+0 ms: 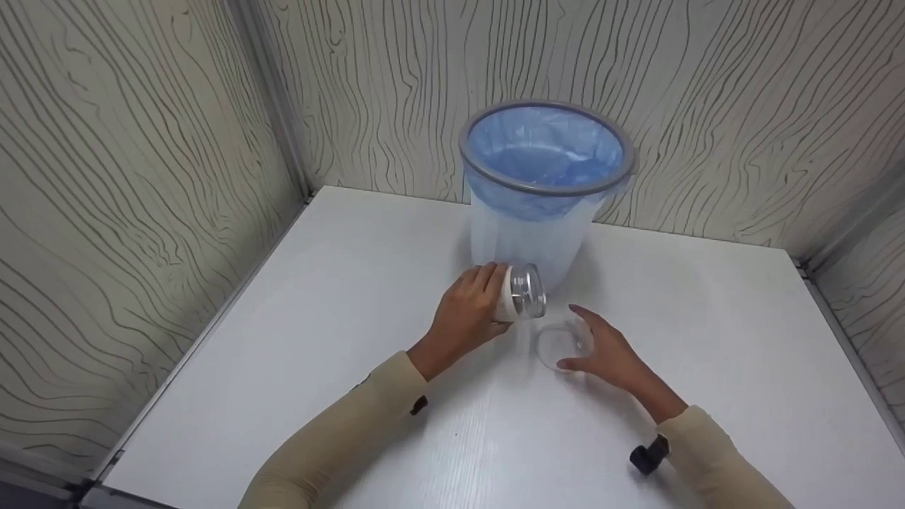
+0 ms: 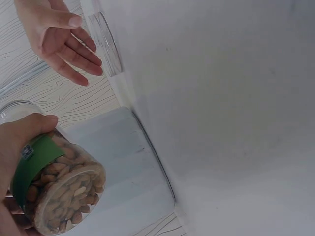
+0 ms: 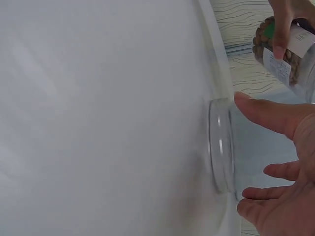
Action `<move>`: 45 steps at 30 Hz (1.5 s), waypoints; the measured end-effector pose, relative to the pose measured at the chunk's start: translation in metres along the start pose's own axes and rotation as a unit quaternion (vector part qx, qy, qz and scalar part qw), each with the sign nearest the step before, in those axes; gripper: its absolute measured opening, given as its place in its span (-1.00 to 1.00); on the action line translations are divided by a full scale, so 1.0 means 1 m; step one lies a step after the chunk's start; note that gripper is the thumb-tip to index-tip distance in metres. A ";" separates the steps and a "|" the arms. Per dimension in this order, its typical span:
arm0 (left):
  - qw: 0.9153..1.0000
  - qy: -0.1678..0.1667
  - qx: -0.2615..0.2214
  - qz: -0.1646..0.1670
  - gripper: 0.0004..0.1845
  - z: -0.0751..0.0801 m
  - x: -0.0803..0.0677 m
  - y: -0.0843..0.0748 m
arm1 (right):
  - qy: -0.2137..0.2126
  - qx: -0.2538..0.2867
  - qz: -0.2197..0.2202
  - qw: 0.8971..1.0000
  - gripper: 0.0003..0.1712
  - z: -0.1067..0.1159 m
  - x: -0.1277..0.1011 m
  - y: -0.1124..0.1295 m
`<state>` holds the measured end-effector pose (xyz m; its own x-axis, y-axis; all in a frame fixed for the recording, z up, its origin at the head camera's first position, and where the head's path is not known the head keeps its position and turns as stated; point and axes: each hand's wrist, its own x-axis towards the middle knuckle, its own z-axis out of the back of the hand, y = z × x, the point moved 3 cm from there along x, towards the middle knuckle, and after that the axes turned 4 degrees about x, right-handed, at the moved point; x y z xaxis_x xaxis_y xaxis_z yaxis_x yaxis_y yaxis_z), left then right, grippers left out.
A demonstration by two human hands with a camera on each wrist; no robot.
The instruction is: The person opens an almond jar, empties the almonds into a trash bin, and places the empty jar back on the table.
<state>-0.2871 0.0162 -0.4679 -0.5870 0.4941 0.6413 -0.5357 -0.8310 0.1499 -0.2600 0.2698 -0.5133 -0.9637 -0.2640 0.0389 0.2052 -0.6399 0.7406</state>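
My left hand [image 1: 466, 311] grips a clear jar [image 1: 527, 291] tipped onto its side above the table, its mouth toward the right. In the left wrist view, almonds [image 2: 74, 196] show through its base, and a green label [image 2: 38, 164] wraps its side. A shallow, clear round dish [image 1: 555, 348] lies on the table below and right of the jar's mouth. Spread around the dish's right side are the thumb and fingers of my right hand [image 1: 608, 353]. In the right wrist view these fingers stand straight beside the dish [image 3: 220, 145]; contact cannot be made out.
Behind the jar stands a whitish bin [image 1: 520, 237] with a grey rim [image 1: 544, 189] and a blue liner [image 1: 537, 141]. The white table [image 1: 339, 268] meets wood-patterned panels [image 1: 396, 92] at the back and both sides.
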 end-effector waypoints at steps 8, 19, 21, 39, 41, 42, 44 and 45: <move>1.000 0.007 -0.015 0.005 -0.03 0.001 -0.001 0.002 | -0.011 -0.016 0.003 1.000 0.08 0.030 0.007 0.013; 1.000 0.001 -0.016 0.002 -0.06 0.001 0.000 0.000 | -0.075 -0.017 -0.004 0.997 -0.19 0.074 0.021 0.031; 1.000 0.001 -0.017 0.003 -0.05 0.001 0.000 0.001 | -0.094 -0.010 0.001 0.996 -0.23 0.083 0.022 0.035; 1.000 0.011 -0.013 0.012 0.00 0.004 -0.005 0.004 | -0.202 0.071 0.042 0.976 -0.36 0.140 0.038 0.069; 1.000 0.011 -0.013 0.012 -0.01 0.004 -0.005 0.004 | -0.213 0.076 0.043 0.973 -0.35 0.144 0.039 0.072; 1.000 0.010 -0.014 0.012 -0.01 0.004 -0.005 0.005 | -0.218 0.079 0.042 0.972 -0.34 0.146 0.040 0.074; 1.000 0.007 -0.015 0.011 -0.01 0.004 -0.005 0.005 | -0.228 0.083 0.041 0.969 -0.31 0.150 0.042 0.077; 1.000 0.006 -0.015 0.011 -0.01 0.004 -0.005 0.005 | -0.233 0.084 0.040 0.968 -0.30 0.152 0.043 0.079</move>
<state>-0.2844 0.0086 -0.4677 -0.6055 0.4796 0.6352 -0.5413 -0.8332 0.1131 -0.3113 0.3180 -0.3510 -0.9265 0.0714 0.3694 0.2890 -0.4935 0.8203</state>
